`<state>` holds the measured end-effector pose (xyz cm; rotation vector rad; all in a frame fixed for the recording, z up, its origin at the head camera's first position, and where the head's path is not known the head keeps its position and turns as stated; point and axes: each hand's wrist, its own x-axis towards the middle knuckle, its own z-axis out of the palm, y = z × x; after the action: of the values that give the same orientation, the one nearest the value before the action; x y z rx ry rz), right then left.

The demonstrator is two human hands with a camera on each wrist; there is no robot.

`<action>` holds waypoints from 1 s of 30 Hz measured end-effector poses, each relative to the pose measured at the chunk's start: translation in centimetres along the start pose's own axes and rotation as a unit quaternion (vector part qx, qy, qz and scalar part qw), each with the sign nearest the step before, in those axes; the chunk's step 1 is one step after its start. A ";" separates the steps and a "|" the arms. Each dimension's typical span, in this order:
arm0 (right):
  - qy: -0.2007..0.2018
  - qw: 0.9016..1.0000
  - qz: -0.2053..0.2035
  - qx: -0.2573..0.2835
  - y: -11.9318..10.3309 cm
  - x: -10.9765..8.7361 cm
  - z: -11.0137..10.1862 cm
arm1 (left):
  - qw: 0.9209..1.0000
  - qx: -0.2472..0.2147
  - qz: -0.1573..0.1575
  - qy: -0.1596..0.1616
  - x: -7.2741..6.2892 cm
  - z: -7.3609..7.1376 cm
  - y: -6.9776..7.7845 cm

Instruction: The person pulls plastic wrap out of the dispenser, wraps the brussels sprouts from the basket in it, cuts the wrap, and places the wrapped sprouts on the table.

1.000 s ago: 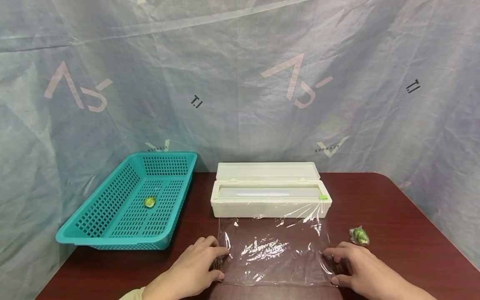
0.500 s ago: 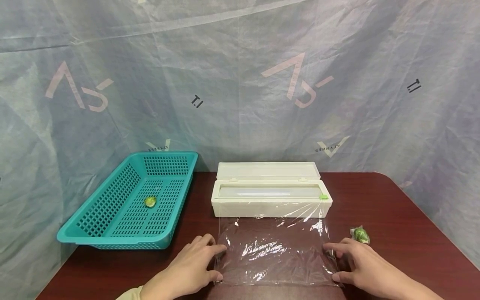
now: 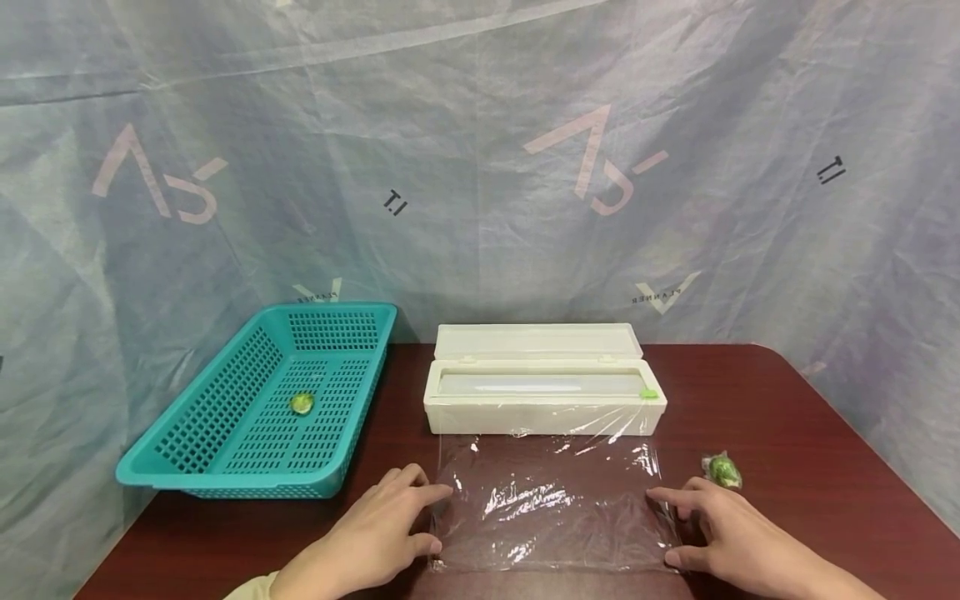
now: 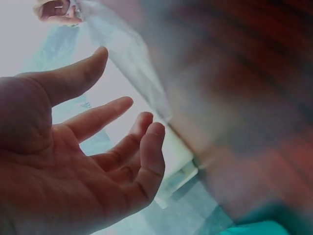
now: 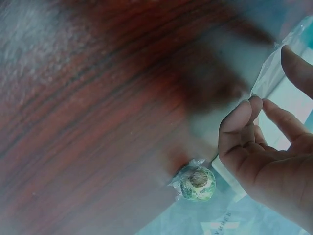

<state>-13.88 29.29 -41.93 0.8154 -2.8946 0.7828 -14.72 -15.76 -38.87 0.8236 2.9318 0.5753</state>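
One sheet of clear film, drawn out of its box and lying on the dark red surface in front of you; long axis side to side, free edge towards you, far end running up over the box front. Your left hand is at the film's left edge, index finger reaching over that edge, thumb near the close corner; fingers spread, thumb well apart from the index, the outer ones loosely bent. Your right hand is at the right edge, index extended to the film, thumb at the close right corner; thumb and index spread, the other fingers curled; you cannot tell how firmly either hand touches. One white dispenser box, beyond the film, long axis side to side, parallel to the free edge; lid hinged back, pale roll lying lengthwise inside, green tab at its right end. One round green vegetable, film-wrapped, just beyond your right hand. One teal basket to the left, long axis running away from you, slanting right; inside it, one small green-yellow piece. One grey printed curtain behind.
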 end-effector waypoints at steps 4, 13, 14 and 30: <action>-0.006 1.000 0.003 0.010 0.0 0.1 0.0 | 1.000 -0.012 0.008 -0.002 -0.5 -1.1 0.6; -0.036 0.999 0.016 0.033 0.0 0.3 0.1 | 0.997 -0.069 0.009 -0.011 -2.1 -6.3 2.3; -0.037 0.999 0.017 0.032 0.0 0.3 0.1 | 0.998 -0.064 0.014 0.000 -2.2 -7.1 2.3; -0.027 0.999 0.016 0.010 0.0 0.6 -0.1 | 0.998 0.024 -0.058 0.030 2.2 -19.6 -8.3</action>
<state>-14.42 29.02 -41.73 0.8056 -2.9600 0.8059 -23.44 -27.84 -23.47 0.6462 3.0337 0.5322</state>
